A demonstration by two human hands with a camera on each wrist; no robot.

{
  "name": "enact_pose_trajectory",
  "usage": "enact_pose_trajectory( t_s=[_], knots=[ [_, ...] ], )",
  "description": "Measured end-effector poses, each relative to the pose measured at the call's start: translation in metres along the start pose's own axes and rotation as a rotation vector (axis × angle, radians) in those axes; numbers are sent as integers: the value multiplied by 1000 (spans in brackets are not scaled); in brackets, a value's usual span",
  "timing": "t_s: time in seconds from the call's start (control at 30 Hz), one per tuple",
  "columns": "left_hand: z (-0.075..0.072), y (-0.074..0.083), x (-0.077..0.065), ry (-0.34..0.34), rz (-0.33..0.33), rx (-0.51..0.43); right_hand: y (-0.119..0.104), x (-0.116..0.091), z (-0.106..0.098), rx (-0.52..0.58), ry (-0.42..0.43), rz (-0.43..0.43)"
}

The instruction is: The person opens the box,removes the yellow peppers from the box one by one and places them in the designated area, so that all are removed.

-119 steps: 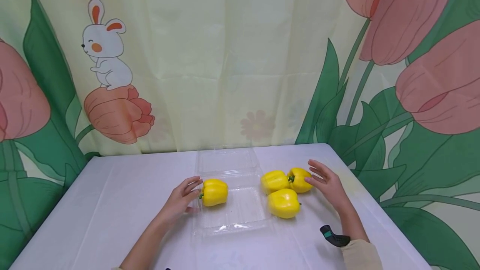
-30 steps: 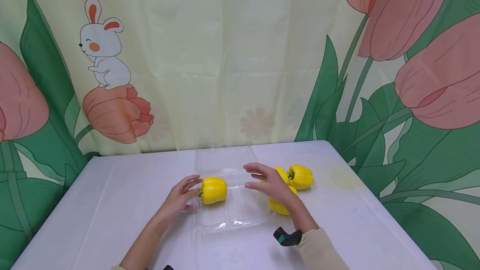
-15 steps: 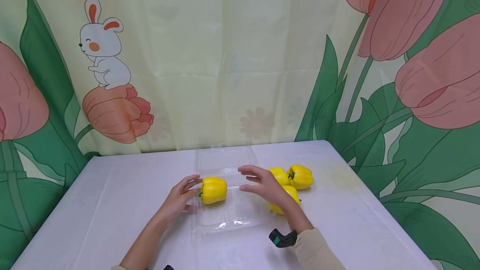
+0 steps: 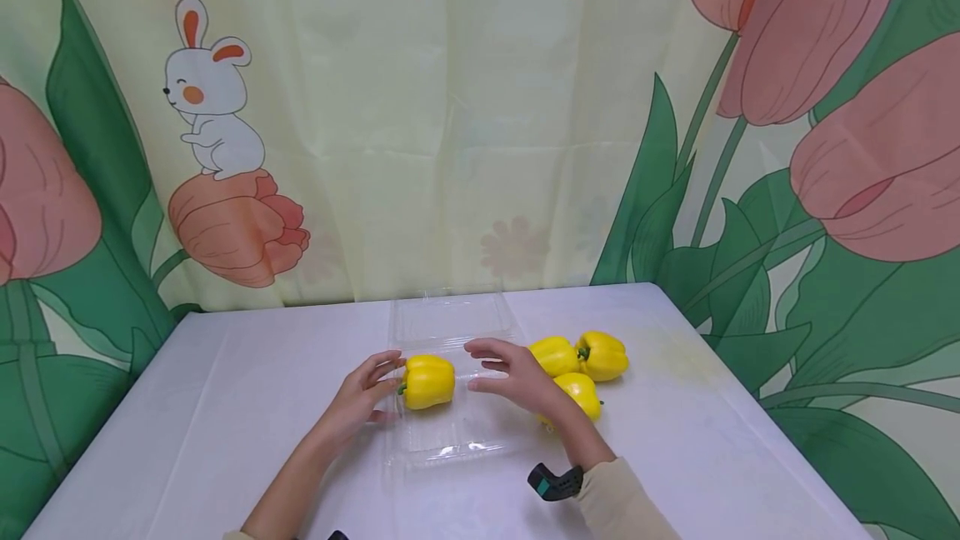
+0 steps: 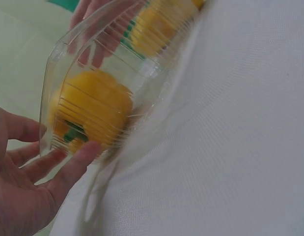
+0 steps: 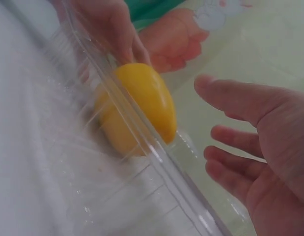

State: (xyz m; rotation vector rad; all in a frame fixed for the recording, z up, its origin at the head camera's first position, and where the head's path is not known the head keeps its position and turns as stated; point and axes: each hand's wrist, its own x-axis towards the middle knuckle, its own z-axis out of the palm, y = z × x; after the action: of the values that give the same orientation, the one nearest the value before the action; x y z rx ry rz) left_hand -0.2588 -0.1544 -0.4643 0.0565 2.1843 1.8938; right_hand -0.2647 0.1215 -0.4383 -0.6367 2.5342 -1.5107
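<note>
A clear plastic clamshell container (image 4: 480,432) lies on the table with its lid (image 4: 450,319) folded back. One yellow bell pepper (image 4: 429,382) sits inside at the left, its green stem facing left. My left hand (image 4: 360,398) holds the container's left side, thumb against the ribbed wall and fingers at the rim in the left wrist view. Over the container's right part hovers my right hand (image 4: 517,377), its fingers spread and nothing between them. Its thumb and fingers point toward the pepper across a gap in the right wrist view.
Right of the container lie more yellow bell peppers: one at the back right (image 4: 602,355), one beside it (image 4: 553,354) and one nearer (image 4: 581,394), partly behind my right arm. A curtain (image 4: 480,148) printed with tulips and a rabbit hangs behind the white table (image 4: 240,407).
My right hand has moved left from beside the loose peppers to over the container, drifting a little further left in the last second. The left hand and the pepper inside stay put.
</note>
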Motion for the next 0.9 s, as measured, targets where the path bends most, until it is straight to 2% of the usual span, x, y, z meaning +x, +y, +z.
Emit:
enact_pose_trajectory(
  t_s=[0.17,0.5,0.9],
  knots=[
    [0,0,0,-5,11,-11,0,3,6,-8,-19,-23],
    [0,-1,1,-2,8,-12,-4,7,19,-34,-48,-1],
    [0,-1,0,3,4,2,-6,13,32,-55,-30,2]
  ],
)
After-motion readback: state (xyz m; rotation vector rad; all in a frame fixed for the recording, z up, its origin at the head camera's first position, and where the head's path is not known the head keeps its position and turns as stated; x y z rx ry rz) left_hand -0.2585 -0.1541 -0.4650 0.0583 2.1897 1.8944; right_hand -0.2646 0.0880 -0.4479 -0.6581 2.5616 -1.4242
